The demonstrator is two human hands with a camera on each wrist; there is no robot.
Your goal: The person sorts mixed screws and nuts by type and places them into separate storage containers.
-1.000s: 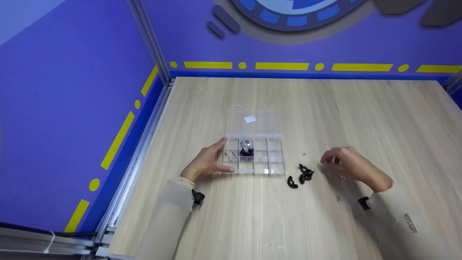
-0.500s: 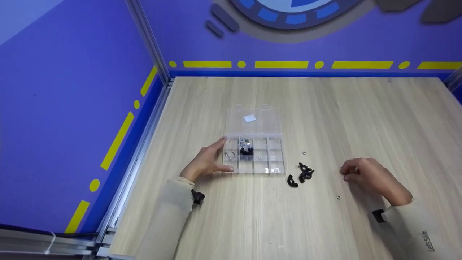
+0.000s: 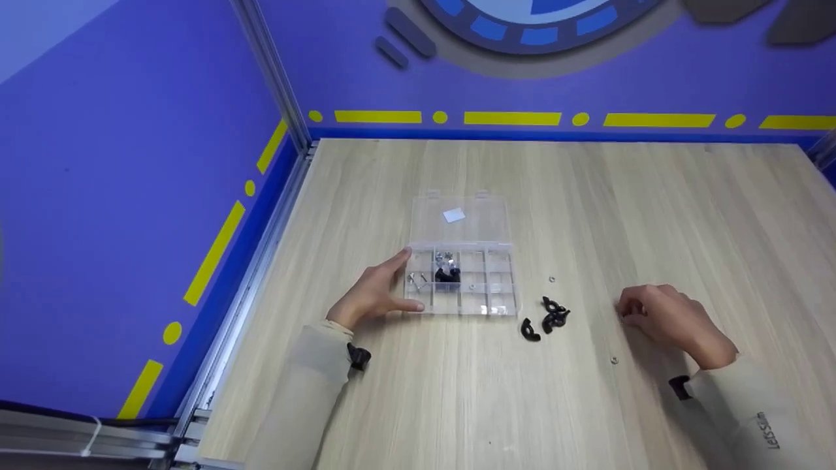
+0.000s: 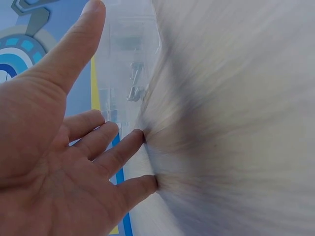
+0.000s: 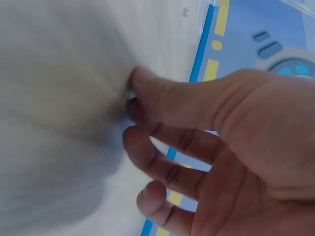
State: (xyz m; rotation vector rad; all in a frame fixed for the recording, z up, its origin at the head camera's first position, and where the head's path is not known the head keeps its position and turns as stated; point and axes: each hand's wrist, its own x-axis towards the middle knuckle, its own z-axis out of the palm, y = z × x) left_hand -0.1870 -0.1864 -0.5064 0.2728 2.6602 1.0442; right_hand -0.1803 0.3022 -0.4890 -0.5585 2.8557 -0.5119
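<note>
My left hand (image 3: 373, 292) holds the left side of a clear compartment box (image 3: 499, 300), thumb at the front and fingers spread along its side. In the left wrist view the fingertips (image 4: 150, 183) touch the table and small screws (image 4: 134, 81) show through the box wall. Black wing nuts (image 3: 447, 275) and small metal hardware (image 3: 444, 257) lie in its compartments. To the right, my right hand (image 3: 676, 323) is down at the table, thumb and forefinger pinching a small metal nut, almost wholly hidden between the fingertips. Several black wing nuts (image 3: 554, 315) lie between box and right hand.
Two loose metal nuts lie on the wooden table (image 3: 457, 391): a far nut (image 3: 552, 279) and a near nut (image 3: 614, 360). The box's clear lid (image 3: 483, 219) is laid back, with a white label (image 3: 454, 215). Blue panels (image 3: 522, 85) border the table behind and at left.
My right hand has moved right and toward me, away from the wing nuts and down over a loose metal nut, which is now covered. The left hand stays on the box.
</note>
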